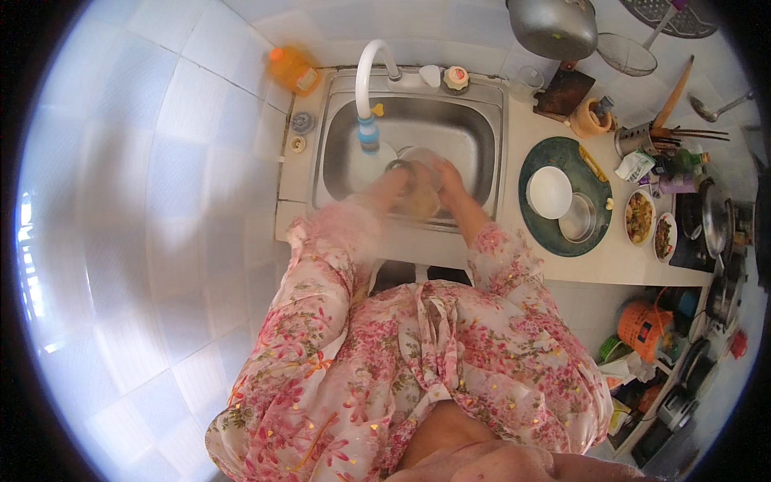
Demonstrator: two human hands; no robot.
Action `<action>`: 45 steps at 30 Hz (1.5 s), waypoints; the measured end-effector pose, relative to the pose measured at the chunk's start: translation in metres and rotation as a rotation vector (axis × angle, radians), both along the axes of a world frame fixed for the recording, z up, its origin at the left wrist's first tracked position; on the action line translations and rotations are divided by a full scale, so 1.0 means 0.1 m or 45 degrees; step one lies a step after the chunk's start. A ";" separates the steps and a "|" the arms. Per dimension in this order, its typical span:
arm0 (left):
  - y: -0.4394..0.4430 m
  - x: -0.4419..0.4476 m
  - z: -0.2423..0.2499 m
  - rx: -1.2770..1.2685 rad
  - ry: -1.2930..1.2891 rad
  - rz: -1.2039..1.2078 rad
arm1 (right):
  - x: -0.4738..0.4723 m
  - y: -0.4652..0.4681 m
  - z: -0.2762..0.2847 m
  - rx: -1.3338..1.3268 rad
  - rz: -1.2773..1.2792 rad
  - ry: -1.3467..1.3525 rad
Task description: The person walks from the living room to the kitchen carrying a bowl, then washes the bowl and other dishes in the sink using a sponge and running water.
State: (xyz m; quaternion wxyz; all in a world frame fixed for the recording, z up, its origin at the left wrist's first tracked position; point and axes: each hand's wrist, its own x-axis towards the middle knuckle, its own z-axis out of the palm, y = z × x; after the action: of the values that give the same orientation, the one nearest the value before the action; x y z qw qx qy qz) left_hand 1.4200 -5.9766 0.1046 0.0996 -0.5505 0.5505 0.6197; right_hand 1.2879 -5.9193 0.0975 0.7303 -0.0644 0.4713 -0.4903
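Observation:
Both my hands are low in a stainless steel sink (464,141), near its front edge. My left hand (394,182) is blurred and lies against the left side of a pale, round dish (421,159). The fingers of my right hand (449,179) grip the dish's right rim. Just below, between my wrists, shows a yellowish rounded thing (418,202), too blurred to name. A whitish round piece, perhaps a plate (370,162), lies in the basin under the blue nozzle of the white curved faucet (364,84).
An orange bottle (293,72) stands behind the sink's left corner. To the right, a green round board (539,235) carries a white bowl (549,191), a metal dish (577,217) and a yellow-handled tool (593,162). Two food plates (639,217) sit beyond; a pot (553,27) hangs above.

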 end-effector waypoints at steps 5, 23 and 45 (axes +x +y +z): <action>0.11 0.00 0.36 0.213 0.414 0.519 | -0.24 -0.04 -0.08 0.015 0.179 -0.471; 0.60 0.19 0.69 -1.092 -0.126 -0.462 | -0.40 -0.21 0.87 -0.023 0.641 0.161; 0.42 1.08 0.10 0.242 1.393 1.252 | 0.59 -1.25 1.41 -0.922 1.147 0.660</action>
State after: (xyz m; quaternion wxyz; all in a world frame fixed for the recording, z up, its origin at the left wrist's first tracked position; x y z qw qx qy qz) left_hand 1.5278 -5.9349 0.1146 -0.4308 -0.3351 0.1554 0.8234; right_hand 1.3465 -6.0448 0.2381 0.6591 -0.6161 0.3638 -0.2318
